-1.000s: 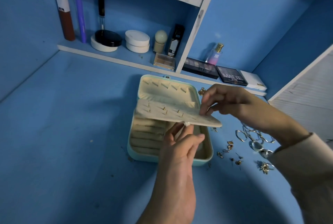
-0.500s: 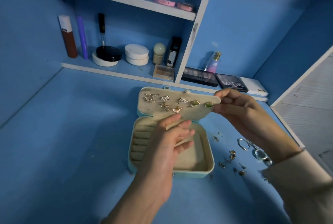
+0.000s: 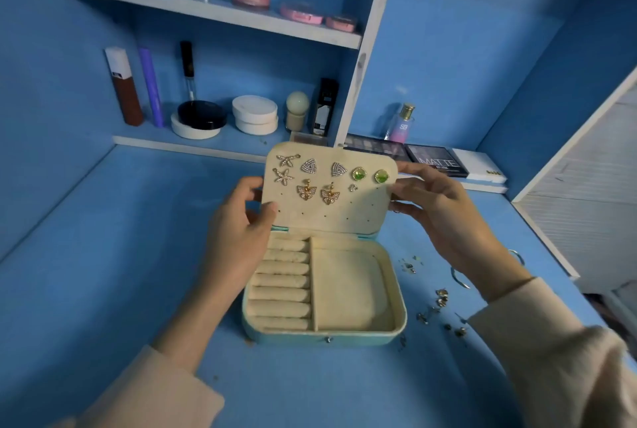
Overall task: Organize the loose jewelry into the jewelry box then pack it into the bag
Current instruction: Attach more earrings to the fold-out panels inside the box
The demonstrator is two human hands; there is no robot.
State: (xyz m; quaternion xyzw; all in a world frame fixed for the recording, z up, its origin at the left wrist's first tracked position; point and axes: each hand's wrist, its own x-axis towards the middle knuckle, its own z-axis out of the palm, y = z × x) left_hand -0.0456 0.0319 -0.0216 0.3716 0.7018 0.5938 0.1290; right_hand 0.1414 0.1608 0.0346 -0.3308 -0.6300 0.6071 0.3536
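A pale green jewelry box (image 3: 401, 319) lies open on the blue desk, its cream inside showing ring rolls on the left and a bare compartment on the right. Its cream earring panel (image 3: 344, 214) stands upright at the back with several earrings (image 3: 319, 176) pinned in it. My left hand (image 3: 238, 231) grips the panel's left edge, thumb on the front. My right hand (image 3: 437, 210) pinches its right edge. Loose jewelry (image 3: 439, 303), small studs and silver rings, lies on the desk to the right of the box, partly hidden by my right wrist.
Shelves behind the box carry cosmetics: tubes (image 3: 122, 86), round compacts (image 3: 255, 114), a perfume bottle (image 3: 401, 122) and eyeshadow palettes (image 3: 436, 160). A white slatted surface (image 3: 586, 193) borders the desk on the right. No bag is in view.
The earring panel has swung from lying flat over the box to standing upright, showing its earrings. My left hand moved from under it to its left edge. The view tilted up.
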